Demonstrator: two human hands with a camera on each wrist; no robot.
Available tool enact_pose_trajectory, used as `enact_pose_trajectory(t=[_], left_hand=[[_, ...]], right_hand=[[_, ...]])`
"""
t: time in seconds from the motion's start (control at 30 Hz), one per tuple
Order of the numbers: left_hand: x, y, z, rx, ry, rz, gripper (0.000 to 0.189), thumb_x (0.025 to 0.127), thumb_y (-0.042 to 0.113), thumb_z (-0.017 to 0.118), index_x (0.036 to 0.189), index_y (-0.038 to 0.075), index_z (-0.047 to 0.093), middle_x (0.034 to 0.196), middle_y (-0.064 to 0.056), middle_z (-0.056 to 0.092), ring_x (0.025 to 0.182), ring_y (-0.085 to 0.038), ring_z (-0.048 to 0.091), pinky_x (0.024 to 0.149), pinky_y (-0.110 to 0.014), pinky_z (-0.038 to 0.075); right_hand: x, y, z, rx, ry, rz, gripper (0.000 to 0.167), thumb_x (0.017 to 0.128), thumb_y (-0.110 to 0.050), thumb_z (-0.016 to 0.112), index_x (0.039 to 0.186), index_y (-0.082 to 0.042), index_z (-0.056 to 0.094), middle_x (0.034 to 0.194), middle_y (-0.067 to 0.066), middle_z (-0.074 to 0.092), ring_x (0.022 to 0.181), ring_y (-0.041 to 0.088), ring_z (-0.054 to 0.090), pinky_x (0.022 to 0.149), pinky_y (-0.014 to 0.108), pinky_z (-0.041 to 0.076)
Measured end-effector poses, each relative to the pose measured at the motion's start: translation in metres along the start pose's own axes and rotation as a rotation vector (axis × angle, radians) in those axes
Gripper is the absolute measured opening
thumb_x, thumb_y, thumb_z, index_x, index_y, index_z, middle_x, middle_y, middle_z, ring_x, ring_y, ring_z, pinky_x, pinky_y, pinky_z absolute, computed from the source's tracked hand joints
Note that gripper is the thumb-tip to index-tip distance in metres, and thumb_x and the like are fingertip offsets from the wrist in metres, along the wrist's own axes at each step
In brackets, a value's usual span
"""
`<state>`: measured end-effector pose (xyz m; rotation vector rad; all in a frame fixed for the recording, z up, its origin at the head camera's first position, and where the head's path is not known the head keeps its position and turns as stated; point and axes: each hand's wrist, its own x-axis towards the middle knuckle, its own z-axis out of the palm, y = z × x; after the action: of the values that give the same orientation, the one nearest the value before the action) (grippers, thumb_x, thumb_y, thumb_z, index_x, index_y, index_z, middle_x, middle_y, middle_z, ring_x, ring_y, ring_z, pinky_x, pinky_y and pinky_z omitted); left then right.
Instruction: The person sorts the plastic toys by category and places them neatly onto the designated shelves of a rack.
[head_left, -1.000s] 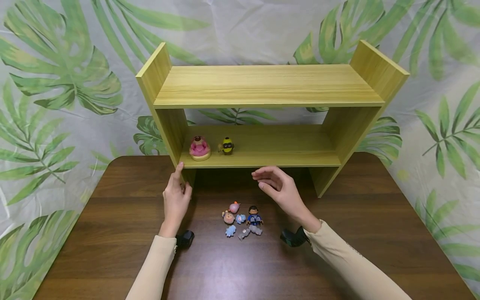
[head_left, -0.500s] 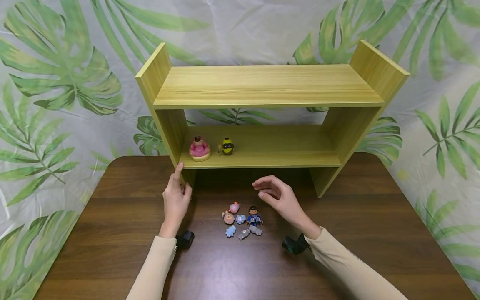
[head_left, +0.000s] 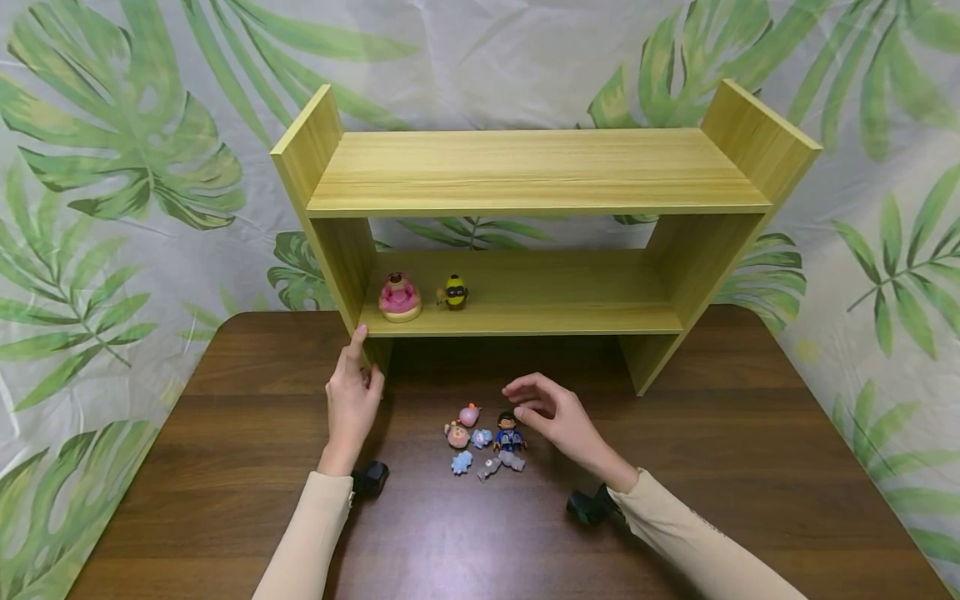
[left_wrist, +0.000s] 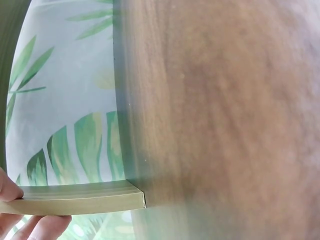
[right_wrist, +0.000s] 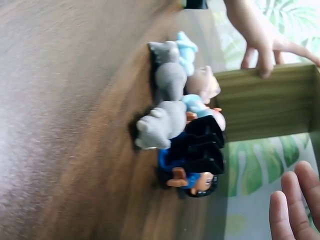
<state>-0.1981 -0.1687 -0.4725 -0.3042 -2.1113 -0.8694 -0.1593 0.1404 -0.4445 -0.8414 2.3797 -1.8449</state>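
My left hand (head_left: 352,400) grips the left side panel of the wooden shelf (head_left: 536,171); in the left wrist view, thumb and fingers lie on opposite faces of that panel (left_wrist: 85,204). My right hand (head_left: 558,421) holds nothing, its fingers loosely bent beside the head of a toy figure in a blue suit (head_left: 508,433). Clustered left of it are a pink round toy (head_left: 468,415), a beige-faced toy (head_left: 456,434) and two light blue toys, one (head_left: 482,437) behind the other (head_left: 461,462). In front lie two grey animal toys, one (head_left: 488,468) left of the other (head_left: 512,460).
On the middle board stand a pink bear figure (head_left: 399,298) at the left end and a yellow figure with dark goggles (head_left: 454,292). The shelf stands on a brown wooden table (head_left: 225,500), before a leaf-patterned cloth (head_left: 517,58).
My right hand has come down from just in front of the shelf's middle board to the blue-suited figure. My left hand and the toys have stayed in place.
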Motion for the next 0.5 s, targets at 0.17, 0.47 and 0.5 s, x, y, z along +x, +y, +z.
enact_pose_trajectory(t=[0.17,0.47,0.5], left_hand=[[0.0,0.0,0.0,-0.006,-0.001,-0.001,0.089,0.078,-0.019,0.057,0.145,0.034,0.029,0.089,-0.017,0.052,0.051,-0.013,0.031,0.047,-0.032,0.032],[-0.001,-0.002,0.0,0.002,-0.021,-0.019,0.086,0.08,-0.016,0.056,0.145,0.033,0.028,0.092,-0.018,0.052,0.051,-0.015,0.031,0.048,-0.034,0.032],[-0.001,-0.003,0.0,0.004,-0.019,-0.016,0.086,0.08,-0.016,0.056,0.145,0.033,0.028,0.091,-0.017,0.052,0.051,-0.015,0.032,0.048,-0.034,0.032]], right_hand=[[-0.003,0.006,0.003,-0.036,-0.011,0.025,0.029,0.087,0.01,0.059,0.116,0.007,0.057,0.116,0.025,0.059,0.106,0.042,0.056,0.087,0.053,0.045],[-0.009,0.017,0.005,-0.13,-0.056,0.148,0.032,0.087,0.0,0.065,0.119,-0.002,0.059,0.12,0.014,0.06,0.108,0.034,0.057,0.09,0.049,0.045],[-0.009,0.018,0.004,-0.136,-0.06,0.156,0.032,0.087,0.0,0.065,0.119,-0.003,0.059,0.12,0.014,0.06,0.108,0.033,0.057,0.09,0.048,0.045]])
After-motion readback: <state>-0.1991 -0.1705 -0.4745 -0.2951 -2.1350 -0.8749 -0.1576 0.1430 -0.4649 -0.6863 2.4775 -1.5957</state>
